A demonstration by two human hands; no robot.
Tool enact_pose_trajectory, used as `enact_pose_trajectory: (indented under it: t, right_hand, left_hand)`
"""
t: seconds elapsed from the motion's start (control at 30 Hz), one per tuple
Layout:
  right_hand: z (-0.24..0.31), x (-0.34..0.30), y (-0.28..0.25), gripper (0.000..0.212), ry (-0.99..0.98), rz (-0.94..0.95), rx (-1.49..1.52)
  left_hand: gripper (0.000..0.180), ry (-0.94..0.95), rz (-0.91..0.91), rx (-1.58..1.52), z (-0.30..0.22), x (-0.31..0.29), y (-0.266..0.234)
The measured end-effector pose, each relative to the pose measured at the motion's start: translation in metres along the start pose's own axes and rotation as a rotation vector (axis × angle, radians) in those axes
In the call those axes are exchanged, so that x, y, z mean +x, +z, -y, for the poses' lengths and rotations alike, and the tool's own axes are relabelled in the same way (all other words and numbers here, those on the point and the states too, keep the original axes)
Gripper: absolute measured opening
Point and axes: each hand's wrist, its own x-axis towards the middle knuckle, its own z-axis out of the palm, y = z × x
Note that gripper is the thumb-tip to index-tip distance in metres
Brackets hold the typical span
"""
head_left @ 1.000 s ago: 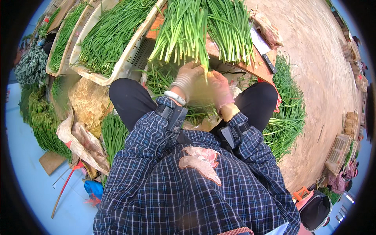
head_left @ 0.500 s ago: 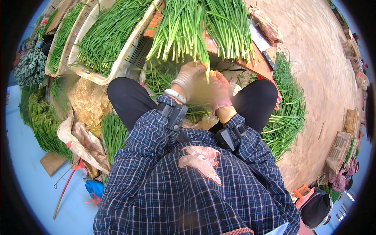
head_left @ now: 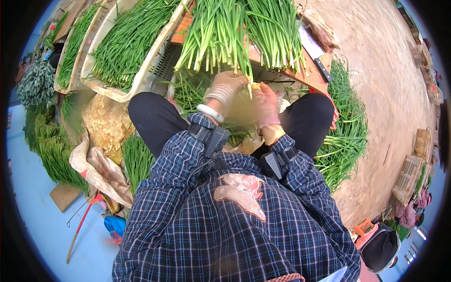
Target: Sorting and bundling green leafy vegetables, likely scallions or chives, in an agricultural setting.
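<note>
My left hand (head_left: 227, 88), in a beige glove with a ribbed cuff, is closed round a few garlic chives (head_left: 248, 70), pale ends pointing down toward me. Close beside it, my right hand (head_left: 267, 104) wears a pinkish glove. Its fingertips pinch at the pale lower ends, partly blurred. Just beyond my hands, two big bundles of garlic chives, a left bundle (head_left: 213, 35) and a right bundle (head_left: 276, 35), lie on a wooden board (head_left: 311, 77) with cut ends facing me. A knife (head_left: 314, 51) with a black handle lies at the board's right.
A white plastic crate (head_left: 141, 82) full of green chives stands at the left. More loose chives (head_left: 345, 136) lie on the floor by my right knee. Trimmings (head_left: 192, 89) lie beneath my hands. A cloth sack (head_left: 96, 164) and a red-headed stick (head_left: 82, 225) are at the lower left.
My right hand has shifted slightly, its fingers now more upright beside the pale stem ends. My left hand keeps its hold with hardly any movement. The bundles lie as before.
</note>
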Motion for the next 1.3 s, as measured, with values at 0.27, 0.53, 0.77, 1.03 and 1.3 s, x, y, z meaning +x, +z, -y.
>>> enact_pose_trajectory:
  t: [0.27,0.53,0.77,1.03,1.3]
  right_hand:
    - [-0.03,0.007,0.036,0.029,-0.393,-0.687,-0.563]
    - [-0.03,0.002,0.011,0.027,-0.599,-0.869,-1.479]
    - [-0.05,-0.001,0.061,0.02,-0.659,-0.838,-2.17]
    - [-0.02,-0.002,0.005,0.016,-0.505,-0.627,-1.205]
    - [-0.021,0.001,0.013,0.012,-0.303,-0.679,-0.813]
  left_hand:
    - [0.016,0.055,-0.033,-0.07,0.009,0.002,-0.003]
    - [0.014,0.078,-0.029,-0.091,0.003,-0.009,0.001]
    - [0.014,0.006,-0.044,-0.005,0.006,-0.006,-0.003]
    - [0.017,0.055,-0.006,0.0,0.015,0.006,0.0]
    - [0.018,0.038,-0.081,0.071,0.04,0.034,-0.005]
